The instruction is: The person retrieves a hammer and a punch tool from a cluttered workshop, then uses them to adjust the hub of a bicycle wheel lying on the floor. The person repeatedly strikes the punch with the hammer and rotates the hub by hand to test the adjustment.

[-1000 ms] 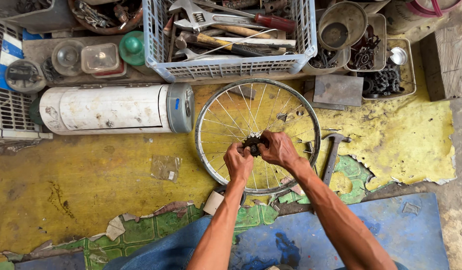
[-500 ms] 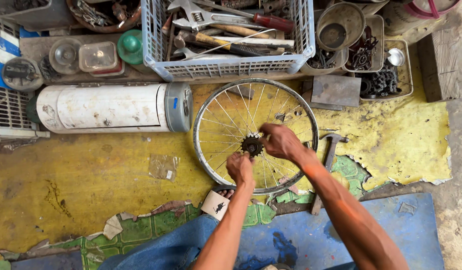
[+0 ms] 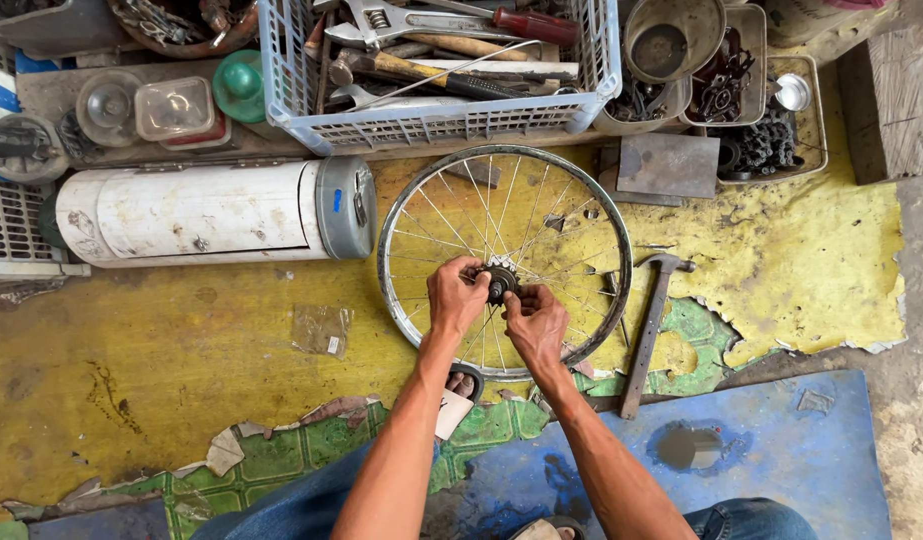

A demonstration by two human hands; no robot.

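Hands come first: the left hand point(image 3: 455, 297) and right hand point(image 3: 534, 318) both curl their fingers closed around the hub point(image 3: 500, 282) at the middle of a spoked bicycle wheel point(image 3: 406, 210), which lies flat on the yellow floor point(image 3: 181, 350). Right of the wheel lies a hammer point(image 3: 649, 325). Left of it rests a white cylinder point(image 3: 211, 210). Beyond the wheel stands a plastic basket point(image 3: 421, 125) of tools.
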